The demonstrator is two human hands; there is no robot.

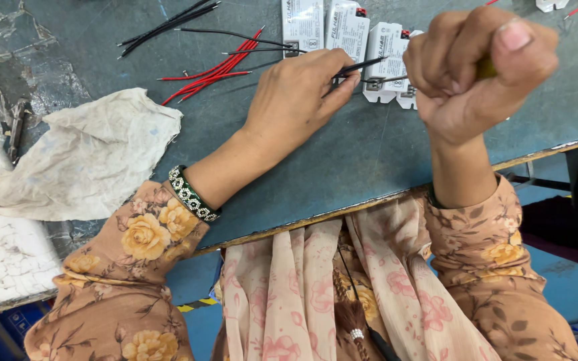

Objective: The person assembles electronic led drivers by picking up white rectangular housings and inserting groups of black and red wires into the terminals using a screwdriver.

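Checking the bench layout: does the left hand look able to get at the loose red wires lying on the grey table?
Probably yes: the left hand rests just right of the loose red wires, with only bare grey table between, though its fingers pinch a black wire.

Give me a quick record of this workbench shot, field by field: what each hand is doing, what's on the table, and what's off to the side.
Left hand: pinches a black wire at the white modules
Right hand: closed in a fist around a yellow-green handle, tool tip hidden
Wires: loose red wires and more black wires lie left of the modules
Cloth: crumpled white rag beside the left forearm
Surface: grey-blue bench top with a worn front edge
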